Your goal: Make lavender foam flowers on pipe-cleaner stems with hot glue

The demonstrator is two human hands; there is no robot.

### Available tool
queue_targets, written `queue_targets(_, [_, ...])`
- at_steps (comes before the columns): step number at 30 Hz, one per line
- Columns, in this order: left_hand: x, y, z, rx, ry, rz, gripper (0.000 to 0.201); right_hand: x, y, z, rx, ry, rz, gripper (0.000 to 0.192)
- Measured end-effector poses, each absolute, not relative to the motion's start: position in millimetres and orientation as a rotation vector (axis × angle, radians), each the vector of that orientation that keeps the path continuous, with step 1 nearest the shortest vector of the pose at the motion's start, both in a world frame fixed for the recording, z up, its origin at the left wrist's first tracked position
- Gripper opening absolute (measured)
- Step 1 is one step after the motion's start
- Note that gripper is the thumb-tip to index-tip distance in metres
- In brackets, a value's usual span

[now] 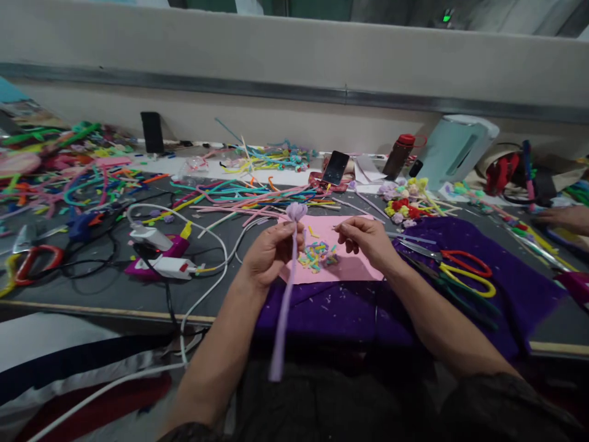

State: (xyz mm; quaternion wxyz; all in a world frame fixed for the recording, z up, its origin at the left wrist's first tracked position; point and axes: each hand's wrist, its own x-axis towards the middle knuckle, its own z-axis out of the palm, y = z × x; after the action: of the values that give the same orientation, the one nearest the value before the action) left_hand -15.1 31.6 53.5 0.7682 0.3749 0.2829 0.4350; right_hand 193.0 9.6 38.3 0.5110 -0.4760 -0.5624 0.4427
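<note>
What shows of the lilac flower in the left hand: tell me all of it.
The lilac flower looks made of soft craft material. Its small, rounded head, seemingly of loops, points up; one long, nearly straight stem of the same colour slants down toward the wearer, its lower end free. The left hand grips it just below the head. Finer texture is too blurred to tell.

Bit (pixel 335 228) at right fingers (pixel 348 226) too small to tell; co-worker's hand (pixel 565 218) cropped.
</note>
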Motion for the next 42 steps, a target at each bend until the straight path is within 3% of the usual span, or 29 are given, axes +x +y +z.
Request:
queue_targets(4, [-22,45,60,0.789,0.535,0.97,0.015,200,17,29,-1.238,-1.488,1.046,0.022])
queue_targets(12, [-14,62,33,0.77,0.591,0.968,0.02,210,23,1,-1.374,-1.825,0.616,0.015])
queue_targets(21, [-13,61,34,0.783,0.594,1.016,0.022,187,29,9,-1.341,-2.138,0.355,0.018])
queue_targets(31, [-11,58,27,0.801,0.591,0.976,0.026,153,52,4,-1.611,-2.316,0.143,0.013])
queue_targets(35, [-10,58,25,0.804,0.579,0.96,0.026,167,49,2,-1.496,-2.164,0.331,0.014])
queue_targets(42, [-7,57,20,0.838,0.641,0.887,0.024,184,43,-2,-1.179,-1.468,1.198,0.022])
